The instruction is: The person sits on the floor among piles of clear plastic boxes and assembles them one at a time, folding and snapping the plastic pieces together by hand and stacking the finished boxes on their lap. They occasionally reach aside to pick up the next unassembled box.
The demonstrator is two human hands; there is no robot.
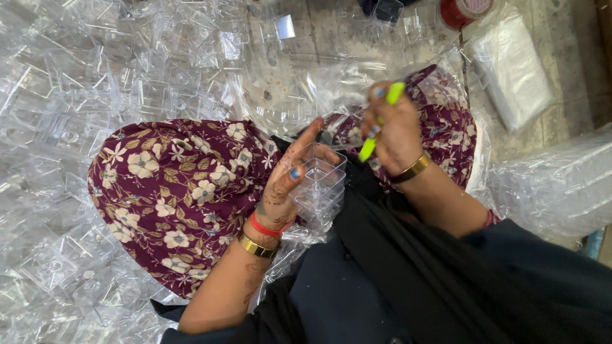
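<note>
Left hand clasping stacked clear boxes just beside right hand, closed round green tool.

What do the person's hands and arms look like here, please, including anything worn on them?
Left hand: henna patterns, blue nail polish, a red band and gold bangle at the wrist. Right hand: blue polish, a gold bangle. Dark sleeves cover the upper arms.

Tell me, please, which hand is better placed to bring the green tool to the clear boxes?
Probably the right hand: it already grips the green tool just above the clear boxes, which the left hand steadies.
</note>
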